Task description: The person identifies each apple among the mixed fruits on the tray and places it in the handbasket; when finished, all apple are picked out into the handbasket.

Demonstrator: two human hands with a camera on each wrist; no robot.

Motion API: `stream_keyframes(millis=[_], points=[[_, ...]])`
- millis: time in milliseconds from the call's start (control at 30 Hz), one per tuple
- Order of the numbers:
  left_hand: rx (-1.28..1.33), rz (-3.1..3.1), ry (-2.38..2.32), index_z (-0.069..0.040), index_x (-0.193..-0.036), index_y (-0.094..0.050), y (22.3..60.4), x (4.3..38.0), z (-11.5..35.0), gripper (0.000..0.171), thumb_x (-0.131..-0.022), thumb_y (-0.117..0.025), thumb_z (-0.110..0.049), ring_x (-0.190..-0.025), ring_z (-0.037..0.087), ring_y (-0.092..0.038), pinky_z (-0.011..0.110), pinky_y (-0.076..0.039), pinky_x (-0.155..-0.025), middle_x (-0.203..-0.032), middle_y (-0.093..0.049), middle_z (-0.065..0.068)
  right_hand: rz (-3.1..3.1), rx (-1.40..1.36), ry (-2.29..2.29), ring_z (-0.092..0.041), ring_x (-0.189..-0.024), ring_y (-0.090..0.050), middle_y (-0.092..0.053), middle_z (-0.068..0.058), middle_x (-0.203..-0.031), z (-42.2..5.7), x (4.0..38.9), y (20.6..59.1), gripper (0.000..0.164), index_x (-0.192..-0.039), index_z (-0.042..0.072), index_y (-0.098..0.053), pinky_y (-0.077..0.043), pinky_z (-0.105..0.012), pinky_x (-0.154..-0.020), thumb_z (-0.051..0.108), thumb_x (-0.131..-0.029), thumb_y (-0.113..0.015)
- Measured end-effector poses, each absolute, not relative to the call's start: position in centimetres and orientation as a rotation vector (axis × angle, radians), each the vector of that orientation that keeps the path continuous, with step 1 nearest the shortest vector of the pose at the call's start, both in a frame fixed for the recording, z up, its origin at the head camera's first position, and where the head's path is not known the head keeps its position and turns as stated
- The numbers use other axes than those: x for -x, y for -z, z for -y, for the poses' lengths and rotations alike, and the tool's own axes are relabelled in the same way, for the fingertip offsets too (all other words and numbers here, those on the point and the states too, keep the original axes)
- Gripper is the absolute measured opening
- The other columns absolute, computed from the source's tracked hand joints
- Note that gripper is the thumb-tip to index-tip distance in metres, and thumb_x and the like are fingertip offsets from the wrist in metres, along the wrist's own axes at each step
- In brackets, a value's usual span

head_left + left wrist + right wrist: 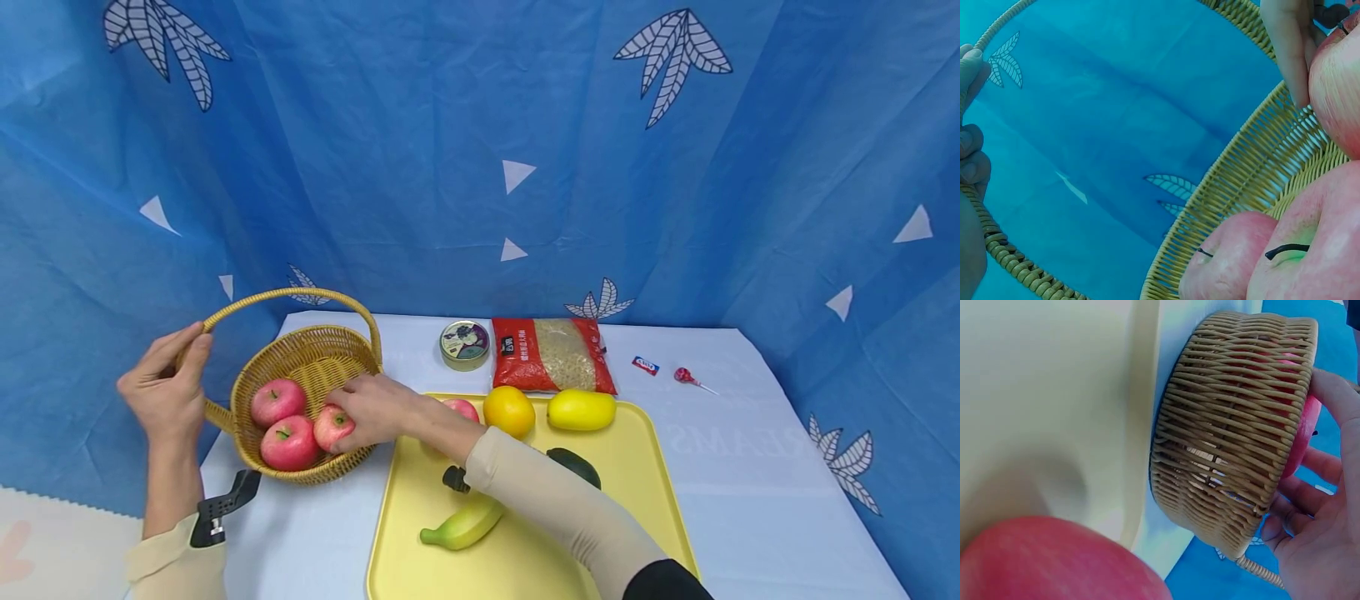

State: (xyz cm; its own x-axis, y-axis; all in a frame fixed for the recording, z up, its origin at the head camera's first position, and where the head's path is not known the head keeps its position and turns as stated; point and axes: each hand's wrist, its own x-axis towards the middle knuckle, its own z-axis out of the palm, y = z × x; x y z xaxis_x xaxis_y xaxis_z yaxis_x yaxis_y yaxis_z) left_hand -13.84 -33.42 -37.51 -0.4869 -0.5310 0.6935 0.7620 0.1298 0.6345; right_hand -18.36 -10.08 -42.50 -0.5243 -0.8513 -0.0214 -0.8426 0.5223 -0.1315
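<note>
My left hand (168, 379) grips the handle (318, 292) of a woven basket (247, 433) on its left side. Two red apples, one behind (277, 402) and one in front (288, 443), lie in the basket. With its fingers and thumb curved around a third apple (332, 427), my right hand (381, 410) reaches over the basket's right rim. In the left wrist view that apple (1341, 94) appears beside the right hand's fingers, above the other apples. The right wrist view shows the right hand (1322, 519) at the rim, its apple partly hidden by the wicker.
A yellow tray (405, 575) holds another apple (461, 409), an orange (510, 412), a yellow mango-like fruit (581, 410), a dark green item (576, 467) and a banana (465, 525). Behind stand a round tin (464, 345) and red food bag (555, 356); a lollipop (683, 376) lies right.
</note>
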Motion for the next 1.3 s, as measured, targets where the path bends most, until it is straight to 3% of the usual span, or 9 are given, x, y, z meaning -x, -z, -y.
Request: stream_keyframes(millis=[233,533,967,1300], points=[[0.261,1.356,1.601,0.025,-0.100,-0.066,37.9,14.1,33.8,0.020,-0.081,-0.071,0.020,-0.074,0.011,-0.067,0.014,-0.051,-0.065,-0.091,-0.076,0.016,-2.630,1.464,0.208,-0.003,-0.108,-0.053,-0.059,0.015,-0.117,10.6,18.1,42.7,0.063,-0.134,0.030,-0.056,-0.043,-0.021,-0.095,0.068,-0.085,-0.065],[0.258,1.365,1.599,0.024,-0.100,-0.067,37.9,14.1,33.7,0.019,-0.082,-0.071,0.019,-0.073,0.011,-0.066,0.014,-0.049,-0.063,-0.092,-0.076,0.016,-2.607,1.402,0.199,-0.004,-0.118,-0.052,-0.058,0.013,-0.131,11.3,18.2,42.7,0.069,-0.143,0.028,-0.052,-0.038,-0.022,-0.106,0.067,-0.088,-0.064],[0.255,1.349,1.605,0.024,-0.099,-0.067,37.9,14.1,33.8,0.019,-0.081,-0.071,0.020,-0.076,0.012,-0.069,0.014,-0.052,-0.066,-0.091,-0.076,0.017,-2.589,1.337,0.192,-0.004,-0.120,-0.052,-0.057,0.012,-0.132,12.0,18.1,43.0,0.068,-0.144,0.031,-0.050,-0.044,-0.022,-0.099,0.065,-0.088,-0.065],[0.241,1.360,1.594,0.023,-0.099,-0.068,37.8,14.0,33.8,0.019,-0.080,-0.072,0.020,-0.076,0.012,-0.069,0.014,-0.053,-0.067,-0.092,-0.076,0.017,-2.576,1.349,0.206,-0.001,-0.112,-0.053,-0.057,0.014,-0.123,12.3,17.9,43.2,0.065,-0.141,0.031,-0.051,-0.045,-0.021,-0.093,0.065,-0.087,-0.066]])
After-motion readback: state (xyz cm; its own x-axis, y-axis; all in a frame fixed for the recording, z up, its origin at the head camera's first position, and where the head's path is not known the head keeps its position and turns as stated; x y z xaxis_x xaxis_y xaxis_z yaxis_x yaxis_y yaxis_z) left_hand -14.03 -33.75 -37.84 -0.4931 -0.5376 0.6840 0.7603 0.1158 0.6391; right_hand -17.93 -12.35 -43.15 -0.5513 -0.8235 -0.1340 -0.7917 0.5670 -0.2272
